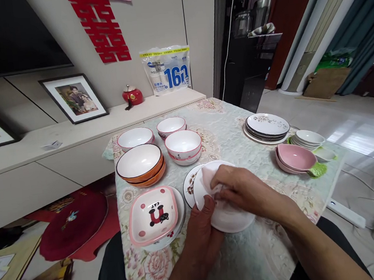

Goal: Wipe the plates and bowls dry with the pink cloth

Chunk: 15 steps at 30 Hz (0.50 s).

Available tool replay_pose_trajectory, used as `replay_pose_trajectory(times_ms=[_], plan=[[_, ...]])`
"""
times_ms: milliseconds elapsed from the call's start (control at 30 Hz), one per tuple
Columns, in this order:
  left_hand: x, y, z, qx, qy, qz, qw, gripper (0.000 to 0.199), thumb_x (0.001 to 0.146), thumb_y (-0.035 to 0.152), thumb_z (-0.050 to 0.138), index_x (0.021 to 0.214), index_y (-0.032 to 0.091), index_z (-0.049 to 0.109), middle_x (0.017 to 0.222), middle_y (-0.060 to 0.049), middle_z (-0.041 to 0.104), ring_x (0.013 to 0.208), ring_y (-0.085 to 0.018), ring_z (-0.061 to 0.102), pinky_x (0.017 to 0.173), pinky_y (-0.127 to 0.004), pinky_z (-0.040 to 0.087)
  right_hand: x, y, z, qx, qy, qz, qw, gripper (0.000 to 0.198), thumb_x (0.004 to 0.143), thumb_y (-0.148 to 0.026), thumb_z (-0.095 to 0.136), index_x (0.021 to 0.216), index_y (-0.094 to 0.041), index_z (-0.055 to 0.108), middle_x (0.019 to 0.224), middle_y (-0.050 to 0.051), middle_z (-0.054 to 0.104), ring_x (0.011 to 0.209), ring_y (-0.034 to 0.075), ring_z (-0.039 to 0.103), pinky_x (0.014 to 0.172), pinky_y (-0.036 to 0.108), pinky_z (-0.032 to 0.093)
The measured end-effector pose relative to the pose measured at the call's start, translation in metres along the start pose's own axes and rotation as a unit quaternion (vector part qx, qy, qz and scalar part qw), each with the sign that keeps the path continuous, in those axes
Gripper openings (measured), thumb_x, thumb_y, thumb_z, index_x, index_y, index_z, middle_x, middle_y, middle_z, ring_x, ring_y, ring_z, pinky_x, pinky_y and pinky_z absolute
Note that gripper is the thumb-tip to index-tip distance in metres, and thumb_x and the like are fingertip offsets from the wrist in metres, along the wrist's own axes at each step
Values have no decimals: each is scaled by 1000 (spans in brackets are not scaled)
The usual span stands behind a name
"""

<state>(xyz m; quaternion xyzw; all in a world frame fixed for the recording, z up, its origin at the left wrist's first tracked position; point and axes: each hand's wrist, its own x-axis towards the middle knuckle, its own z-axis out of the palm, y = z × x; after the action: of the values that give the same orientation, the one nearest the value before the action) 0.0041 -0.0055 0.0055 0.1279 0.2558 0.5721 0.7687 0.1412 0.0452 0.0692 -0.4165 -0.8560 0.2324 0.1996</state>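
My left hand (203, 229) grips the near left rim of a white plate (237, 221), thumb on top and fingers beneath. My right hand (249, 189) is closed on a thin white tissue (210, 176) and presses it against the plate's upper face. Whether it is paper or cloth I cannot tell. Partly covered by the held plate, a dark-rimmed plate with a brown pattern (189, 188) lies on the table just behind it. To the left of my left hand, a square pink-rimmed bowl with a cat design (153, 217) rests on white plates (180, 207).
Stacked orange bowls (141, 167) and red-rimmed bowls (183, 145) stand at the back left of the flowered tablecloth (157, 268). On the right are stacked plates (267, 125), pink bowls (296, 157) and small white bowls (310, 138). A low cabinet (120, 113) adjoins the table's far side.
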Motion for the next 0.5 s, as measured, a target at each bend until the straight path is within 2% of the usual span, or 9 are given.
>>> replay_pose_trajectory(times_ms=[67,167,367,433,500], plan=[[0,-1,1,0,2,4,1000,61,79,31,78,136,19,57,121,-14,72,120,-31,63,107,-45,47,4,15,1,-21,58,16,998,11,89,-13,56,95,-20,63,95,5,62,89,18,57,79,29,42],[0,0,0,4,21,5,1000,66,77,26,80,138,19,55,118,-13,74,118,-31,64,107,-46,46,6,35,-2,-51,105,76,990,11,89,-20,56,97,-19,64,94,6,62,90,20,57,79,31,41],[1,4,-3,12,78,44,996,73,75,18,80,141,22,51,113,-10,76,109,-28,69,104,-45,49,4,57,-13,4,102,177,979,14,86,-25,54,92,-19,65,89,4,67,81,20,58,72,30,40],[1,4,-3,20,78,38,996,73,72,18,82,139,22,53,109,-10,77,107,-28,70,102,-45,51,5,62,-13,-1,117,206,971,16,86,-24,51,93,-19,64,89,5,68,81,20,59,72,31,40],[0,2,-2,35,67,22,997,71,70,19,84,135,19,57,106,-11,77,106,-30,70,100,-45,52,7,63,-10,-21,151,207,966,17,88,-24,49,95,-18,64,95,7,69,87,22,60,76,32,41]])
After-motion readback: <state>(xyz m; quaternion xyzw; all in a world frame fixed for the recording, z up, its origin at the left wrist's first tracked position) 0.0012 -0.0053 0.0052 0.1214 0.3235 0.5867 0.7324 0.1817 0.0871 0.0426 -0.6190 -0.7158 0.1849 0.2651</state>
